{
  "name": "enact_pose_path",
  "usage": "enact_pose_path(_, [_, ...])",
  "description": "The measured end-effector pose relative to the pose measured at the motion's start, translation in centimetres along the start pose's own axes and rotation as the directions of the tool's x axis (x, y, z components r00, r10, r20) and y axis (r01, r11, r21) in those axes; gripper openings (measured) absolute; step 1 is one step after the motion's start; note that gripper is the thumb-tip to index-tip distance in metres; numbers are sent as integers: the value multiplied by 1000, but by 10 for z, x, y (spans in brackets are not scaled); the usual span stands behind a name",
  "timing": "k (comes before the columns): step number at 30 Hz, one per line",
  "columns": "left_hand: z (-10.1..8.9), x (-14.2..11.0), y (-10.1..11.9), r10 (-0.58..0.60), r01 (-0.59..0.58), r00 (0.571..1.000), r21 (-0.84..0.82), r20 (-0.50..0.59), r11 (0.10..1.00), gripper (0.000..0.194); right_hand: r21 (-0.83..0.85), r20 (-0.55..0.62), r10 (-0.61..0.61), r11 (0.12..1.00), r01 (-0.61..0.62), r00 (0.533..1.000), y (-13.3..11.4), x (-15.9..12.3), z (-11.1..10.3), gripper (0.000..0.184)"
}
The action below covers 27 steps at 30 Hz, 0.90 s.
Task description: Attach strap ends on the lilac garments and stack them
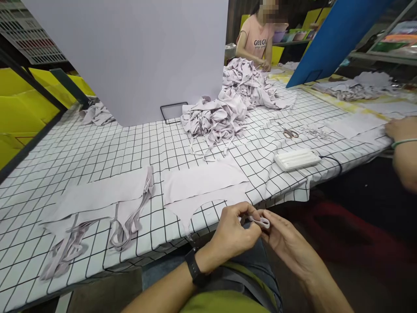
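Observation:
My left hand (233,230), with a dark watch at the wrist, is closed on a pale pinkish strap (264,222) just off the table's front edge. From the other side my right hand (283,237) pinches the same strap, which bends into a small loop between the fingertips. Much of the strap is hidden by the fingers. A pale strappy garment (205,184) lies flat on the table beside my hands, one thin end hanging over the edge. To its left rests a neat stack of similar garments (97,198), their straps dangling toward me.
Rumpled pale garments (218,115) are heaped mid-table on the checked cloth (130,150). A white power strip (297,159) and scissors (289,132) lie to the right. Large lilac (146,56) and blue (339,39) boards stand upright. Another person's hand (404,130) is at the right; someone (256,39) works behind.

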<state>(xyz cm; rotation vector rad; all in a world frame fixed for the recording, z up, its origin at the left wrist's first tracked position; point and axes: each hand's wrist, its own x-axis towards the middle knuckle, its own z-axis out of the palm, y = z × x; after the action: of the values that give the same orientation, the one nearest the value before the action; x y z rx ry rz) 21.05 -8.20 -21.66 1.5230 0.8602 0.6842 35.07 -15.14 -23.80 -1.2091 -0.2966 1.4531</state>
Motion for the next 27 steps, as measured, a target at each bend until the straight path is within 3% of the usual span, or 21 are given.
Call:
enact_pose_path(5, [-1,2,-1,7,-8,1000,-21,-23,1000,9,-192,14,-145,971,145,989,-5,-1,-4,32])
enact_pose_path(13, [1,1,0,19,-19,999,5,-31,1000,12,-464,57,-328,827,316,943,-7,-3,-11,32])
enact_pose_path(18, [2,3,-3,-11,10,998,-31,-57,999,14,-437,-51,-377,841,318,925,-8,-4,-15,32])
enact_pose_path(27, [1,4,3,-32,31,998,-29,-47,999,14,-280,-93,-254,935,219,963,-17,-9,-9,32])
